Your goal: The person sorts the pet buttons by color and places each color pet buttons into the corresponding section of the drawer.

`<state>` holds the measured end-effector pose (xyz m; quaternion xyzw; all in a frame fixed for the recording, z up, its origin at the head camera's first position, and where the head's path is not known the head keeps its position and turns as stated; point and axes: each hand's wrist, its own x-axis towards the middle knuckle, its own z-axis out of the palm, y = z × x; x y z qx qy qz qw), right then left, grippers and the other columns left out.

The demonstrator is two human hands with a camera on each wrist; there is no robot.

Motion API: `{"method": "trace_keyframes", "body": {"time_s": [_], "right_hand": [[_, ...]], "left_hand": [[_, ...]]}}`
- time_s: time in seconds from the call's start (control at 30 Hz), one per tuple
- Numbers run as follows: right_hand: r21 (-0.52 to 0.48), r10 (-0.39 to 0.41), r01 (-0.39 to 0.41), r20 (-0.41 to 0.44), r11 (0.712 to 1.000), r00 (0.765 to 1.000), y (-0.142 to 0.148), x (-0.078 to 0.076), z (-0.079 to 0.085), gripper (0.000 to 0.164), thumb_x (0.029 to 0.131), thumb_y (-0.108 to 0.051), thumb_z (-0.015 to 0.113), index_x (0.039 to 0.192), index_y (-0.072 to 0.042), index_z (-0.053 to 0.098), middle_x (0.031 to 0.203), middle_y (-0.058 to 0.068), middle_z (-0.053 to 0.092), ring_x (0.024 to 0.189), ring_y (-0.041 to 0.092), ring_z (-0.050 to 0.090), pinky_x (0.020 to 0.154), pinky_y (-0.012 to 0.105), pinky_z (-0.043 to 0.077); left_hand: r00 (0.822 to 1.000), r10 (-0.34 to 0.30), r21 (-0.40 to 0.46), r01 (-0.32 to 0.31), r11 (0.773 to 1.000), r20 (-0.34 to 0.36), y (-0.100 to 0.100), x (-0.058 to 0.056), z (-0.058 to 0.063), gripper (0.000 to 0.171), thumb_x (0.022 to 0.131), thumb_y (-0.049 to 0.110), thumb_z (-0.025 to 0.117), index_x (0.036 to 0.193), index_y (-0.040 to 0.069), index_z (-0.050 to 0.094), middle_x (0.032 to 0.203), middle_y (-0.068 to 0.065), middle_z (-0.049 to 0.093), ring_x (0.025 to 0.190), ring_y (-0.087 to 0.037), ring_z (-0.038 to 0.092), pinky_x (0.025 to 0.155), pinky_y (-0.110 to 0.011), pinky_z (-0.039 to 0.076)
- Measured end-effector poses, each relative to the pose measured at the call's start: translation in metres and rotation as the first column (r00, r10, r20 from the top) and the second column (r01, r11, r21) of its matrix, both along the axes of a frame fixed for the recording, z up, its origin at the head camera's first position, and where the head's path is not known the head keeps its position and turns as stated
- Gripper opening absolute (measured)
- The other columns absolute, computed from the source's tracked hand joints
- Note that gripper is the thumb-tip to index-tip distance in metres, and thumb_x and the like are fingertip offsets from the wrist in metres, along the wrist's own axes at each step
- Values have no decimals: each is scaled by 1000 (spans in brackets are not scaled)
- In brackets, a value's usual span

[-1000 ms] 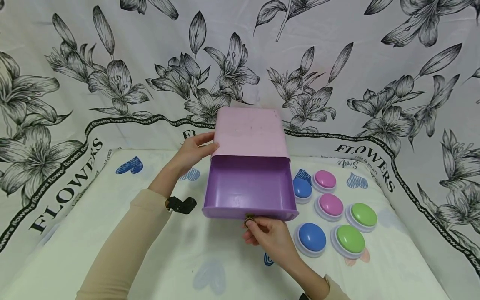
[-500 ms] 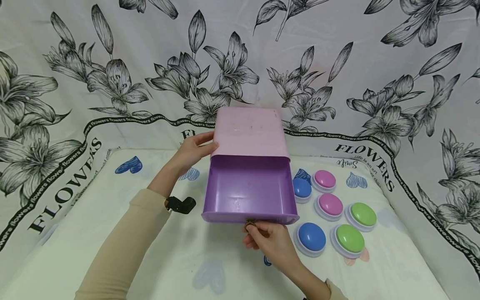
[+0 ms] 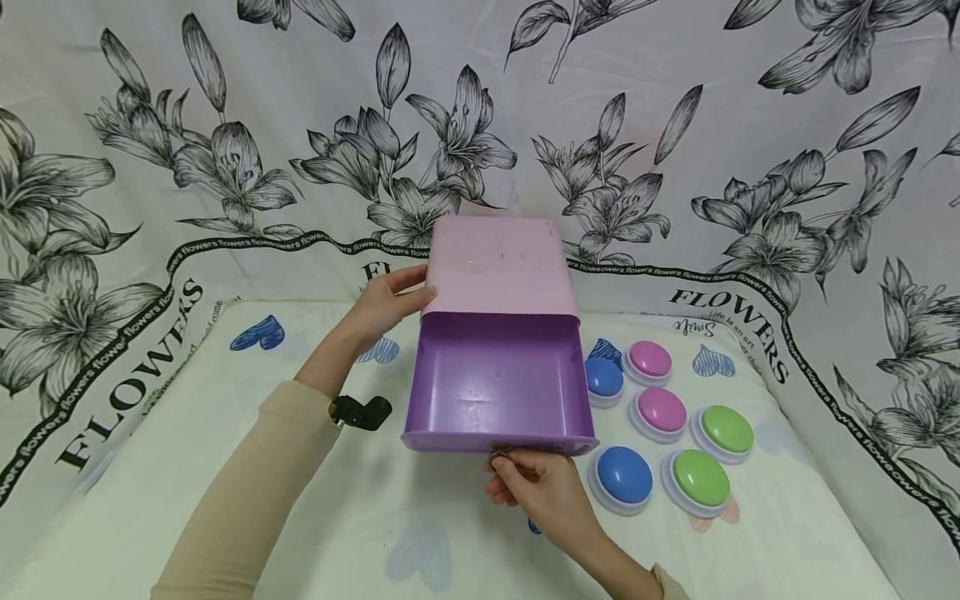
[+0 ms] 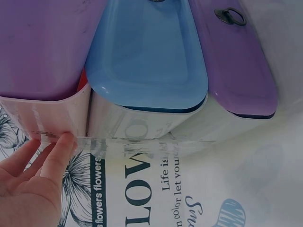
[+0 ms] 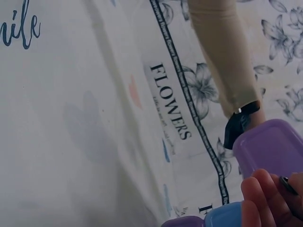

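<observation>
A pink-topped drawer cabinet (image 3: 498, 262) stands in the middle of the head view, its top purple drawer (image 3: 495, 375) pulled out; nothing lies on the visible drawer floor. My right hand (image 3: 551, 496) pinches the small dark ring pull (image 3: 497, 457) at the drawer's front lip. On the cabinet's left side rests my left hand (image 3: 386, 304), its fingertips (image 4: 61, 146) pressing the pink wall with fingers nearly straight. Below, the left wrist view has a blue drawer (image 4: 149, 52) and a lower purple drawer (image 4: 236, 61), both pushed in. A red sliver (image 4: 83, 80) shows beside the top drawer.
Right of the cabinet, several round domed buttons with pale bases lie on the cloth: pink (image 3: 662, 408), blue (image 3: 625, 473) and green (image 3: 701, 477). A flower-printed curtain (image 3: 480, 167) hangs close behind the cabinet. White heart-printed cloth (image 3: 337, 517) covers the surface.
My right hand has drawn the top drawer slightly farther out toward me, and more of its floor shows. The left hand has stayed on the cabinet's side.
</observation>
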<state>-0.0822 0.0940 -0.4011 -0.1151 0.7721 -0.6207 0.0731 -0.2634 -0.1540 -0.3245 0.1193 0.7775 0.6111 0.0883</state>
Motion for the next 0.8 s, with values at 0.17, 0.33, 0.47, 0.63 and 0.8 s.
{"method": "trace_keyframes", "body": {"time_s": [0.17,0.33,0.47,0.63,0.8], "right_hand": [[-4,18,-18,0,1000,1000,1,2,-2,32,91,-30,59,91,0,69,74,10,69,64,14,68,62,37,59],[0,13,-13,-9,1000,1000,1,2,-3,32,90,-30,59,91,0,69,73,9,69,63,14,67,60,37,58],[-2,10,-10,-11,1000,1000,2,3,-3,30,90,-30,59,91,-2,69,73,9,69,63,14,67,60,38,58],[2,9,-9,-17,1000,1000,3,4,-3,30,91,-29,59,91,-2,69,73,9,69,63,14,68,60,36,59],[2,17,-17,-20,1000,1000,4,4,-3,30,91,-27,59,91,1,69,74,11,69,63,14,68,59,34,59]], "left_hand": [[1000,3,3,-3,1000,-4,0,0,0,61,89,33,60,142,14,36,147,-3,34,131,-22,38,110,-44,31],[1000,3,-1,-3,1000,-5,0,-1,-1,62,89,33,60,143,14,35,147,-4,33,132,-23,36,110,-45,30],[1000,5,-2,-5,1000,-7,1,-2,-2,62,89,33,60,143,14,35,147,-4,33,132,-23,36,110,-45,31],[1000,6,-1,-6,1000,-3,1,-1,0,62,89,33,61,143,15,36,147,-3,34,131,-22,37,110,-44,31],[1000,8,0,-8,1000,8,0,0,2,62,89,33,61,143,15,36,147,-2,34,131,-22,38,110,-46,30]]}}
